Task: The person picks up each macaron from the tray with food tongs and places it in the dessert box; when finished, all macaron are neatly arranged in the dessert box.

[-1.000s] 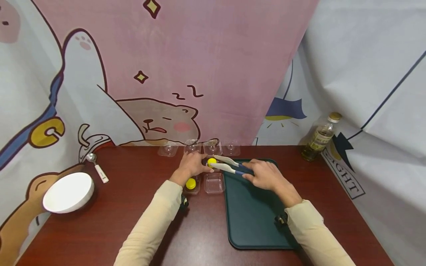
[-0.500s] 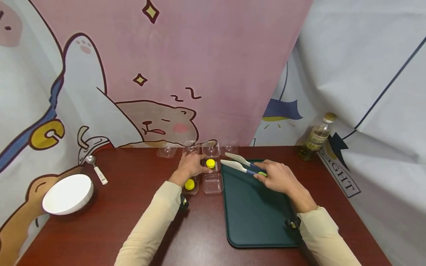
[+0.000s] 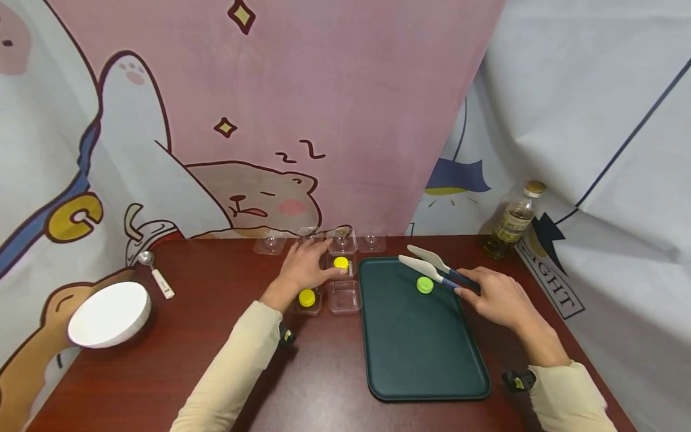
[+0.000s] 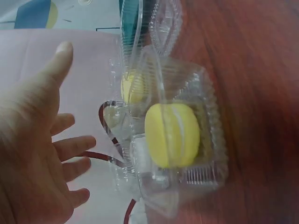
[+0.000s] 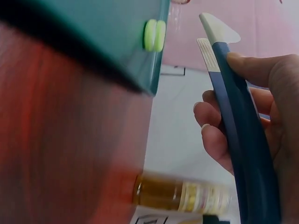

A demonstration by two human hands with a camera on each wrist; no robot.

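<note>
My right hand (image 3: 499, 295) grips a pair of tongs (image 3: 432, 264) with blue handles and cream tips, held parted above the right side of the dark green tray (image 3: 421, 348). A green macaron (image 3: 424, 285) lies on the tray, just under the tips. My left hand (image 3: 306, 264) hovers with fingers spread over the clear plastic boxes and holds nothing. One yellow macaron (image 3: 307, 297) sits in the near-left box (image 4: 215, 135); another yellow macaron (image 3: 341, 264) sits in a box beside my left thumb. In front of the latter stands a clear box (image 3: 345, 298) with no macaron in it.
At the back right is an oil bottle (image 3: 514, 222) by the wall cloth. A white bowl (image 3: 110, 315) and a small scoop (image 3: 156, 275) lie at the left. Clear domed lids (image 3: 270, 243) line the table's back edge.
My right hand has drawn the tongs away from the boxes to the right, over the tray. The green macaron, formerly hidden by my hand, now shows. My left hand has lifted slightly.
</note>
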